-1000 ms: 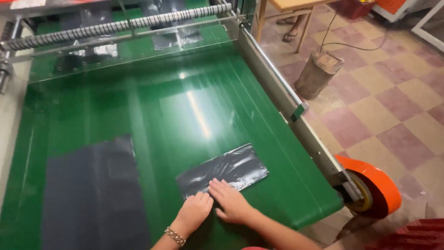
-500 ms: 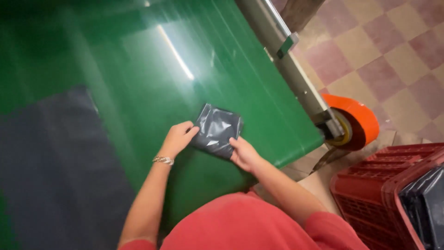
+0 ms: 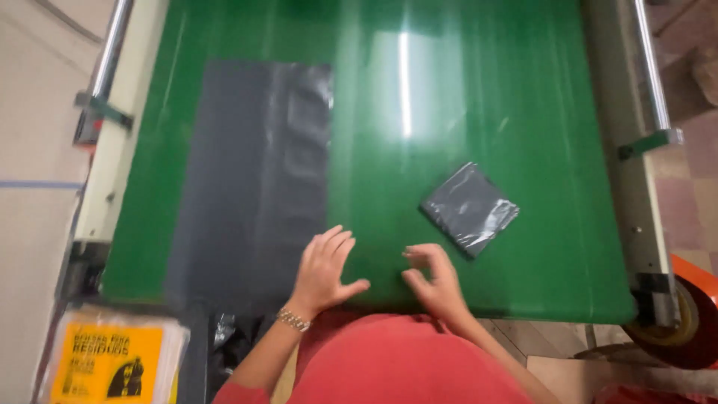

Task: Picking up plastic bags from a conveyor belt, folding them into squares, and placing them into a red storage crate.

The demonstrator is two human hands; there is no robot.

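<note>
A folded dark grey plastic bag lies as a small square on the green conveyor belt. My right hand hovers just left of and below it, fingers curled, holding nothing. My left hand has its fingers spread and rests at the right edge of a long flat dark grey plastic bag that lies unfolded along the belt's left side. A bracelet sits on my left wrist. My red shirt fills the bottom of the view.
Metal side rails run along both belt edges. An orange roller wheel sits at the lower right corner. A clear-wrapped packet with a yellow label lies at the lower left. Pale floor is on the left.
Both hands have let go of the folded bag, which now lies on the belt. My hands have moved left toward the flat bag. The camera has swung left.
</note>
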